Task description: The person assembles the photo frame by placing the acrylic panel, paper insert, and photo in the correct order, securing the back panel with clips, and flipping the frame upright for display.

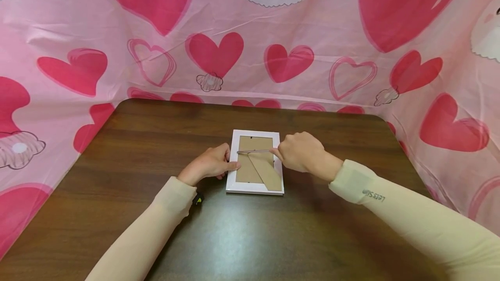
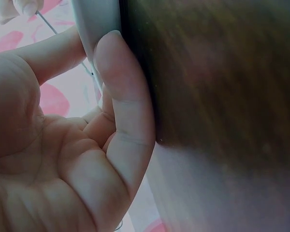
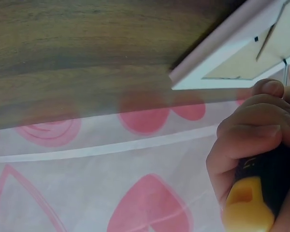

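A white picture frame [image 1: 243, 187] lies face down on the table, showing its brown backing board [image 1: 255, 142] and a slanted stand leg [image 1: 269, 178]. Along its left edge, my left hand [image 1: 210, 162] holds it, thumb on top and the other fingers against the side. My right hand [image 1: 301, 152] grips a screwdriver by its black and yellow handle [image 3: 249, 205]. The thin metal shaft [image 1: 258, 151] runs leftward across the board, its tip at the board's left edge. Small dark tabs sit around the board; whether the tip touches one, I cannot tell.
The dark wooden table [image 1: 117, 172] has rounded far corners. A pink cloth [image 1: 250, 68] with heart prints hangs behind it and along both sides. Something small and black [image 1: 198, 198] shows at my left wrist.
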`<state>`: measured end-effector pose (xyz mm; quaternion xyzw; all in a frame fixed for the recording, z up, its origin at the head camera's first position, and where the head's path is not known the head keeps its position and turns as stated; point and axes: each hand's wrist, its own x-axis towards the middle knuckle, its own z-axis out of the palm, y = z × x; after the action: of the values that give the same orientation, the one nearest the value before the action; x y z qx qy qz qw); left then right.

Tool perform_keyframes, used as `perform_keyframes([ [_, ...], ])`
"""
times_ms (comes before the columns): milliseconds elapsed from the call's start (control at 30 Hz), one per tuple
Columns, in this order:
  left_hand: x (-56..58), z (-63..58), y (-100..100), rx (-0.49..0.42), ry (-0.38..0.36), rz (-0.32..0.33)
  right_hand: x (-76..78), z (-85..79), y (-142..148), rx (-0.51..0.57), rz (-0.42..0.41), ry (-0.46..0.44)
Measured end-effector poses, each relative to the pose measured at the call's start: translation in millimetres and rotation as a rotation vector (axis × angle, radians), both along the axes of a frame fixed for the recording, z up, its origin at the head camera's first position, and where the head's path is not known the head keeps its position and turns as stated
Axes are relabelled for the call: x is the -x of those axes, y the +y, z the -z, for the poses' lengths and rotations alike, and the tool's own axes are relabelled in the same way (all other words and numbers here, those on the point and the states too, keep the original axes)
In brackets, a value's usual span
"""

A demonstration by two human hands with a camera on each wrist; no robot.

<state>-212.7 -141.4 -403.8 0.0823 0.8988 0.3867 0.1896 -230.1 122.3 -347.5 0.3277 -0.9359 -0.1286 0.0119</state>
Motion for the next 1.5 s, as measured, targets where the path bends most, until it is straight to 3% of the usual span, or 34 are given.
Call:
perform_keyframes([
  [333, 0.7, 0.7, -0.7, -0.007, 0.001, 0.001, 0.9, 8.3, 3.5, 0.027, -0.036, 0.015],
  [1500, -0.2, -2.9, 0.2, 0.011, 0.002, 0.014, -0.5, 26.6, 17.2, 0.111, -0.033, -0.027],
])
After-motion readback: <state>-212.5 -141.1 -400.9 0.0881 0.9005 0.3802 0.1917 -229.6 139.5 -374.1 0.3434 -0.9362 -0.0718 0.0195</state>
